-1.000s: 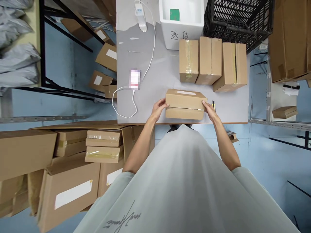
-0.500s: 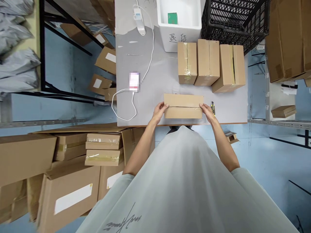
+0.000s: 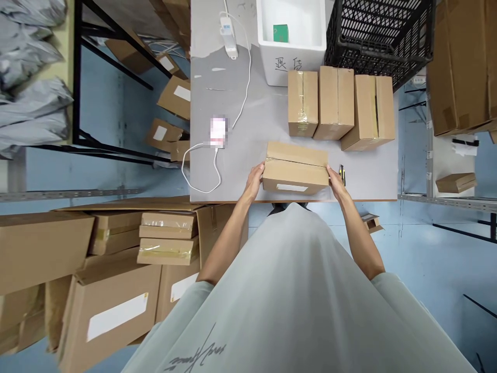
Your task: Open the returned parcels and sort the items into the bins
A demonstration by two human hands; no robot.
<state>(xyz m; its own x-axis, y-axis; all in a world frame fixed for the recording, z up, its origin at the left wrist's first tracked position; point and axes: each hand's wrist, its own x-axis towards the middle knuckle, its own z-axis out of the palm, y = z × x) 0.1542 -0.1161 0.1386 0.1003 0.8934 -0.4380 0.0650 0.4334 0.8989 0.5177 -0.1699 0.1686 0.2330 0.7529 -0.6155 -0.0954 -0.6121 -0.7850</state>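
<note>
A flat brown cardboard box [image 3: 295, 167] rests at the near edge of the grey table [image 3: 248, 129], tipped toward me so a white label shows on its front face. My left hand [image 3: 254, 180] grips its left end and my right hand [image 3: 336, 181] grips its right end, fingers wrapped on the sides. A small yellow-and-black utility knife [image 3: 341, 173] lies just right of the box, beside my right hand.
Three taped boxes [image 3: 337, 103] stand in a row behind. A white foam bin [image 3: 291, 39], a black crate [image 3: 380, 36], a charging phone [image 3: 218, 130] with cable and a power strip [image 3: 229, 31] share the table. Cartons [image 3: 116, 264] pile on the floor left.
The box has been rolled between both hands: its labelled face went from the top, out of sight, and now shows on the side facing me.
</note>
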